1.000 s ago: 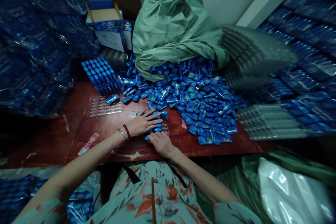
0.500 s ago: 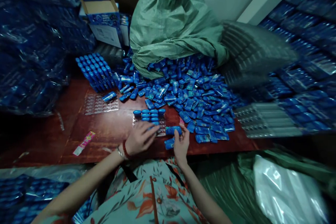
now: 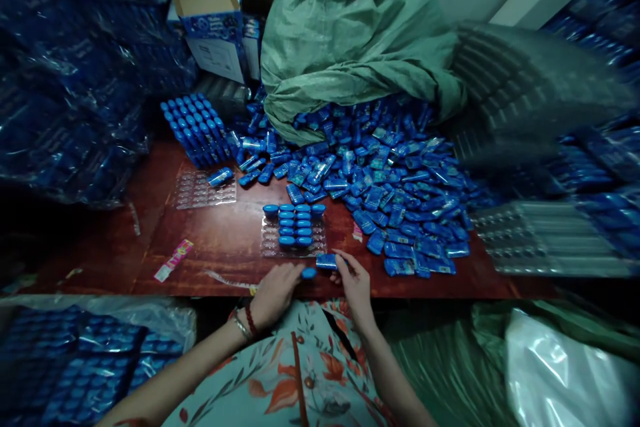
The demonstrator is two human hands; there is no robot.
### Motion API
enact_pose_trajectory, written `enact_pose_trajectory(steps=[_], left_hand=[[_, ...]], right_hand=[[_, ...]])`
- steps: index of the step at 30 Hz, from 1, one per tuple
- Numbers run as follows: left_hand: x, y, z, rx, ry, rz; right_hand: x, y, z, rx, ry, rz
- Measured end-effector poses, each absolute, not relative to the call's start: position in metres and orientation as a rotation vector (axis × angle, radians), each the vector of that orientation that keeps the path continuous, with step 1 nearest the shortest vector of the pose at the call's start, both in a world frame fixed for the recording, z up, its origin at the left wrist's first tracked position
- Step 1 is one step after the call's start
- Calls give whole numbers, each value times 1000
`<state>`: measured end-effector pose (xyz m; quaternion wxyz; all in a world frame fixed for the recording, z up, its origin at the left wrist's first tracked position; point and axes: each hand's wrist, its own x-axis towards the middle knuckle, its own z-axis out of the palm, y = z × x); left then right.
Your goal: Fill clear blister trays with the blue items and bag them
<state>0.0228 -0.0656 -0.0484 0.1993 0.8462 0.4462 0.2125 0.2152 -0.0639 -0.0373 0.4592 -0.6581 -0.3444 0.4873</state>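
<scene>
My left hand [image 3: 277,289], with a red bracelet and a metal one at its wrist, is closed on a small blue container [image 3: 309,273] near the table's front edge. My right hand [image 3: 354,277] pinches a blue wrapped piece [image 3: 327,261] just to the right of it. Beyond my hands lies a clear plastic tray [image 3: 270,240] with several blue containers [image 3: 295,223] set in its middle columns and at its two far corners. Behind and to the right spreads a heap of blue wrapped pieces [image 3: 380,180].
A green sack [image 3: 350,47] stands behind the heap. At the left are stacked filled trays [image 3: 196,127], another clear tray [image 3: 200,190], an open box [image 3: 205,7] and a pink strip [image 3: 174,260]. Grey stacked trays [image 3: 540,237] lie at the right.
Both hands have moved back toward the table's front edge. More blue containers show in the tray, and the loose wrapped piece near my right hand no longer shows there. The whole view has shifted slightly.
</scene>
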Motion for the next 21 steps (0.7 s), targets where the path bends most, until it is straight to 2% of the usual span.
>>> enact_pose_trajectory(steps=[4, 6, 8, 11, 17, 21], left_hand=[[-10, -63, -45, 1784, 1388, 855], [-16, -61, -42, 1616, 1438, 955], [-16, -58, -40, 1619, 1474, 1103], [-13, -49, -43, 1901, 1429, 1250], [-23, -30, -48, 2609, 1146, 1004], [-25, -26, -38, 2713, 1027, 881]], right_hand=[[235, -65, -24, -1457, -876, 1639], [236, -65, -21, -1446, -1039, 1660], [231, -62, -22, -1475, -1323, 1467], [222, -47, -28, -1422, -1836, 981], [216, -21, -27, -1417, -2529, 188], [208, -23, -13, -1380, -2703, -5]])
